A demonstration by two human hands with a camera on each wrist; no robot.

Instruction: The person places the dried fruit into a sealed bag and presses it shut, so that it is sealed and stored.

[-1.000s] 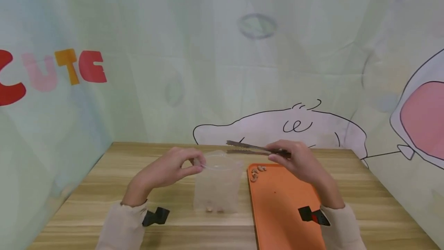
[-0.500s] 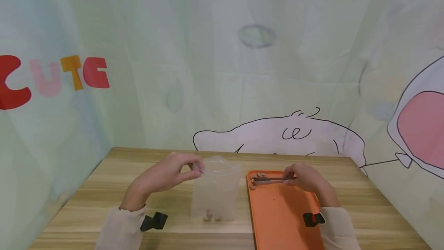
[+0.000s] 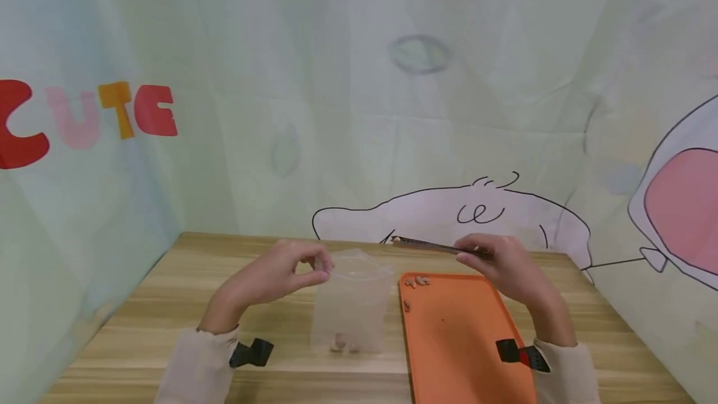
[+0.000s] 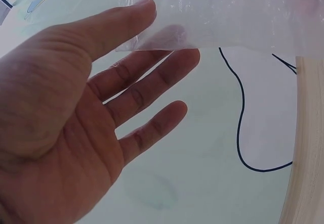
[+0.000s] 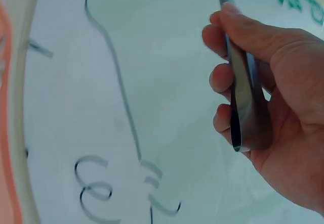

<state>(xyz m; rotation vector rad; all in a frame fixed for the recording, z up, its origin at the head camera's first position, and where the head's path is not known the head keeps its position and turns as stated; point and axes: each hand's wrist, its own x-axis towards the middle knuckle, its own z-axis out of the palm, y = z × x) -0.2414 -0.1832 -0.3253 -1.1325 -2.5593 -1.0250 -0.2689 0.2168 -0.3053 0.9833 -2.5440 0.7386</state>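
My left hand [image 3: 277,274] pinches the upper left edge of a clear zip bag [image 3: 352,307], held upright with its mouth spread. In the left wrist view the plastic of the bag [image 4: 228,16] lies between thumb and forefinger, the other fingers stretched out. A few cashews [image 3: 338,343] sit at the bag's bottom. My right hand [image 3: 510,267] grips metal tongs [image 3: 429,246], raised above the far end of the tray and pointing left. A small pale piece, probably a cashew [image 3: 396,240], is between the tong tips. The right wrist view shows fingers wrapped around the tongs [image 5: 250,102].
An orange tray [image 3: 454,348] lies right of the bag on the wooden table [image 3: 269,354]. Several cashews [image 3: 417,281] lie in its far left corner, with another cashew [image 3: 406,305] by the left rim. A printed curtain [image 3: 235,142] stands behind the table.
The right hand lowered the tongs to the cashews in the tray's corner, closed them on one, and lifted them again. The left hand has kept its hold on the bag.
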